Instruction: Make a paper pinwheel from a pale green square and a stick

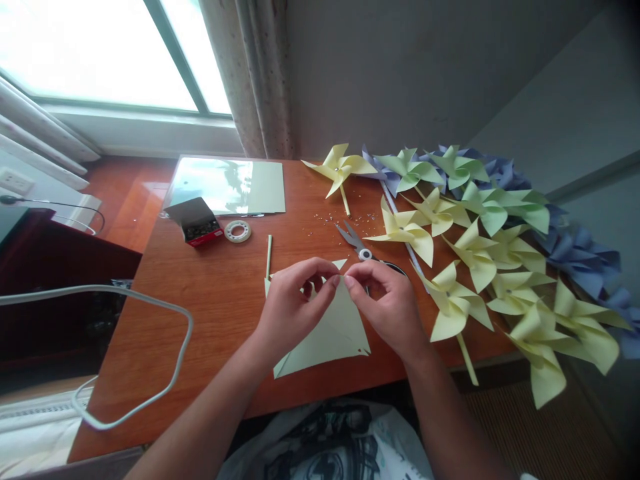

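My left hand [300,293] and my right hand [383,297] meet fingertip to fingertip over a pale yellow-green paper sheet [325,337]. Thumb and forefinger of each are pinched together; what they hold, if anything, is too small to make out. The sheet has slit corners and a small hole near its lower right corner. Beyond my left hand lies a rolled paper stick [269,257]. Scissors [357,243] with black and white handles rest open just past my right hand, handles partly hidden by it.
Several yellow, green and blue paper pinwheels [450,300] cover the table's right side. A tape roll [237,231], an open red-and-black box [203,231] and flat paper sheets [267,188] lie at back left. Tiny scraps dot the wood. A white cable [183,347] loops at left.
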`<state>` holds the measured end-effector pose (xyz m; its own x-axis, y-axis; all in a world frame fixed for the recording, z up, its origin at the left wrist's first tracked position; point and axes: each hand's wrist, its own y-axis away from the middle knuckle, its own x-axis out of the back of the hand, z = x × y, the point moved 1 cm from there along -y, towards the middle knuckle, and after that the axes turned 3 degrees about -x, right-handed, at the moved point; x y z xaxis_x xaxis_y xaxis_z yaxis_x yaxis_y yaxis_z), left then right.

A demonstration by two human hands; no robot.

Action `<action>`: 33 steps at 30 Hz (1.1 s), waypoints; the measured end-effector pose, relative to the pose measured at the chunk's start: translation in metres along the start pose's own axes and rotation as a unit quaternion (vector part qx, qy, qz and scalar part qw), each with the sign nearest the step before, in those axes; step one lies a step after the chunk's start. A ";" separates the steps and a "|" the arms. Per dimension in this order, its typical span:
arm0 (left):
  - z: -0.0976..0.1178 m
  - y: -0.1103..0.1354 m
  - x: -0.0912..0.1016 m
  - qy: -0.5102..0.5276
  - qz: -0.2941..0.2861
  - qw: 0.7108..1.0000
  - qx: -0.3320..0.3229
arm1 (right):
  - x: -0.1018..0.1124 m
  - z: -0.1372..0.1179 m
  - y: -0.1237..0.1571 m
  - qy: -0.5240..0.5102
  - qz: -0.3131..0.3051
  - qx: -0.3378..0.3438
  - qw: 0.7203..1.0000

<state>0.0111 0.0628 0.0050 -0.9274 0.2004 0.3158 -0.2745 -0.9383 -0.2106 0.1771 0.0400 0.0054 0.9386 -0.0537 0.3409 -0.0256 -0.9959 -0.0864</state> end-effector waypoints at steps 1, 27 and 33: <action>0.000 0.000 0.000 -0.005 0.001 1.000 -0.004 | 0.000 -0.001 0.000 0.008 0.000 0.005 1.000; -0.006 0.001 -0.001 0.015 0.020 1.000 -0.014 | -0.006 0.000 0.004 0.015 0.021 0.027 0.999; -0.006 0.001 -0.001 0.001 0.023 1.000 -0.019 | -0.007 -0.002 0.001 0.060 0.033 0.064 0.996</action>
<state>0.0104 0.0630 -0.0015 -0.9398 0.1575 0.3032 -0.2407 -0.9351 -0.2602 0.1703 0.0389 0.0050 0.8881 -0.1348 0.4395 -0.0345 -0.9729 -0.2286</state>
